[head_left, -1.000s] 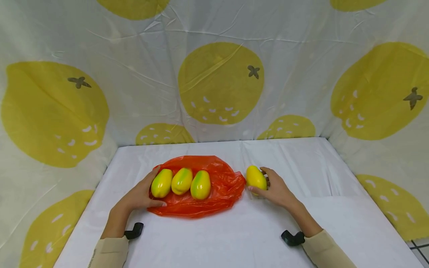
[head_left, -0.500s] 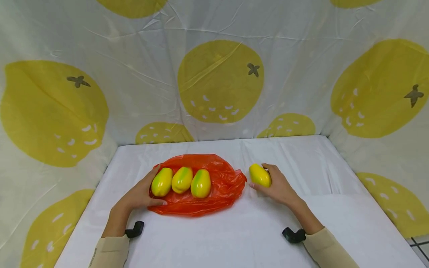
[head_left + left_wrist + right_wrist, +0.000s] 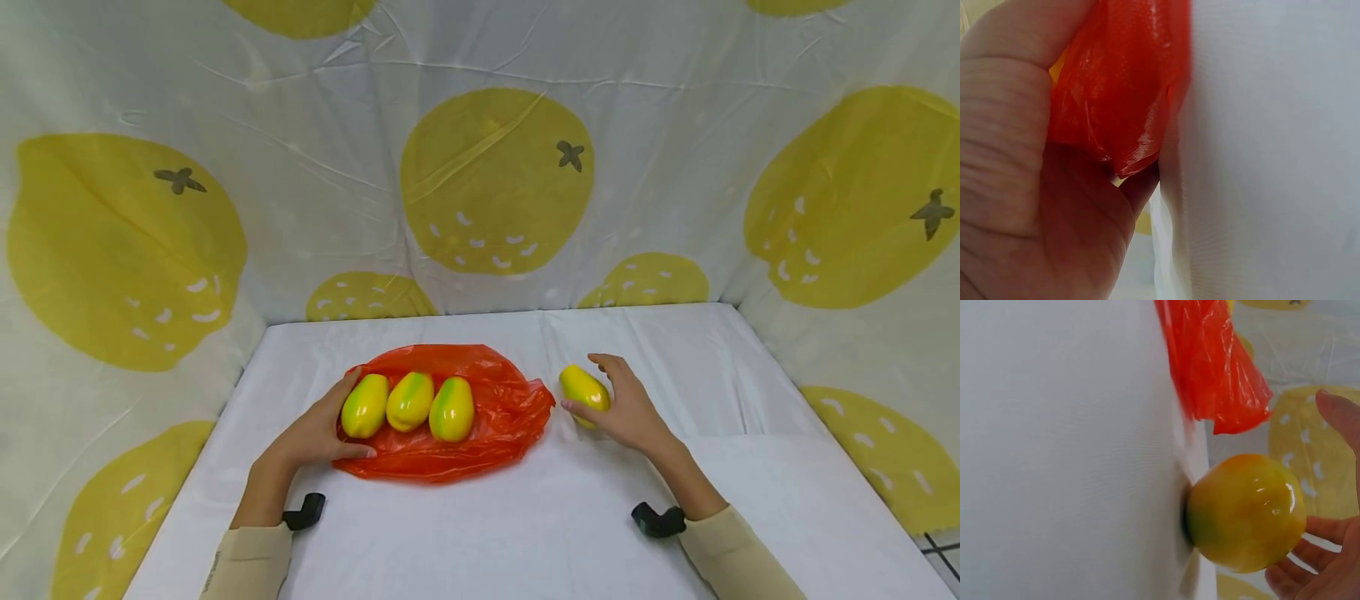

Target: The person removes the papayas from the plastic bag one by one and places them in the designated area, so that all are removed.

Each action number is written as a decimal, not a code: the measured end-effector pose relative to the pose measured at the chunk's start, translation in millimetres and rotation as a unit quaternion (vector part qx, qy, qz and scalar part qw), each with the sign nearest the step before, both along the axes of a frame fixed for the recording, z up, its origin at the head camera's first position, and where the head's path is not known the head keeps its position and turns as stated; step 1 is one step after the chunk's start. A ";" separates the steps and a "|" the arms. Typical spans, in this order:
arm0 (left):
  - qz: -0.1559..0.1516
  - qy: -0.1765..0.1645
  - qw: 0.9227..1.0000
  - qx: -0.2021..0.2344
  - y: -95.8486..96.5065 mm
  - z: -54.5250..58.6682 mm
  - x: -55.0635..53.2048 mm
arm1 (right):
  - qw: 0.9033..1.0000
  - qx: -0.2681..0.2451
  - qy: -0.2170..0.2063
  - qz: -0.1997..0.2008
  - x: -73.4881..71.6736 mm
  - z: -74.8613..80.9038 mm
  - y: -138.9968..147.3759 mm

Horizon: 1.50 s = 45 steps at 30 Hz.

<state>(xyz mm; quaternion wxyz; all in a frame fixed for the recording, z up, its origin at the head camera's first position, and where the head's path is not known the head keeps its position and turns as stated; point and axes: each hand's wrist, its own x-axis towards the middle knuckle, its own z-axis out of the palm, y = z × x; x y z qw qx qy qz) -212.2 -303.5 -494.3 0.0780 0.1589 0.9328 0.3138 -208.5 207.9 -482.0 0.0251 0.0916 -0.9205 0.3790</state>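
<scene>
A red plastic bag (image 3: 510, 408) lies flattened on the white cloth. Three glossy yellow fruits (image 3: 452, 410) with green streaks, papaya-like in shape, lie in a row upon it. My left hand (image 3: 318, 429) grips the bag's left end, with its thumb on the near side and its fingers on the far side around the leftmost fruit. In the left wrist view, red film (image 3: 1119, 87) bunches inside that hand. A fourth fruit (image 3: 584, 387) rests on the cloth right of the bag. My right hand (image 3: 630, 408) is spread beside it, the thumb held off its surface in the right wrist view.
The white-covered table (image 3: 480, 533) reaches back to a hanging curtain (image 3: 645, 167) printed with large yellow fruits, which also closes off both sides. A dark wrist camera (image 3: 658, 521) sits on the right forearm; another (image 3: 305, 510) is on the left.
The fourth fruit has turned, its upper end tipping left, and shifted slightly right. My right hand has loosened from it, fingers spreading. The left hand and the bag stay in place.
</scene>
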 end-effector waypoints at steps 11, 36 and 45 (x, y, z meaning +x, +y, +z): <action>0.004 -0.001 1.000 0.004 0.9 -0.5 2.2 | 1.000 -0.015 0.014 0.014 -5.1 10.4 -10.0; 0.015 0.014 1.000 -0.004 -3.1 1.1 1.8 | 0.997 -0.053 0.024 0.040 -4.9 18.7 -35.2; 0.032 0.009 0.999 -0.031 -3.7 2.8 2.4 | 0.996 -0.058 0.032 0.054 -4.1 18.5 -43.6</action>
